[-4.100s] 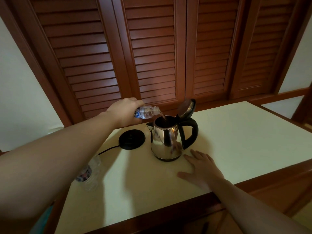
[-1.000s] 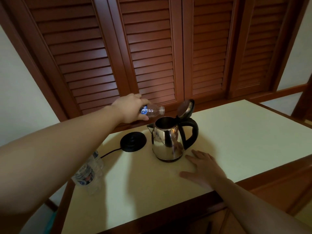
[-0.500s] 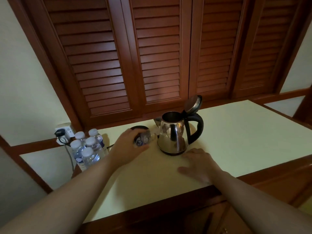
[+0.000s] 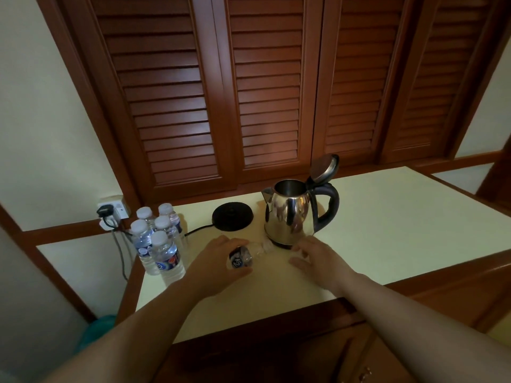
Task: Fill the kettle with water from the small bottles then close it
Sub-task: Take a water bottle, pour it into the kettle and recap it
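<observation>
Shutters (image 4: 265, 87) of dark louvred wood fill the back of the view; their tops are cut off by the frame. Below them the table (image 4: 401, 230), pale-topped with a wooden edge, carries all task items.

The kettle (image 4: 290, 214) stands upright on the table, off its base (image 4: 232, 217), which lies just beside it to the left with a cord running off toward a socket (image 4: 112, 210) on the wall. The lid (image 4: 324, 167) is tipped up and back over the black handle. The mouth is open, but the inside is dark and no water level can be made out.

Five capped bottles (image 4: 157, 239) stand grouped at the table's left corner; each holds clear water.

The left hand (image 4: 218, 266) lies low on the table in front of the base, fingers and thumb curled round a bottle (image 4: 243, 258) on its side, neck pointing toward the kettle's foot. Its neck end is blurred; whether it holds any water cannot be told.

The right hand (image 4: 320, 258) rests on the table just before the kettle's foot, fingers relaxed and spread, holding nothing. Contact with the kettle cannot be judged.
</observation>
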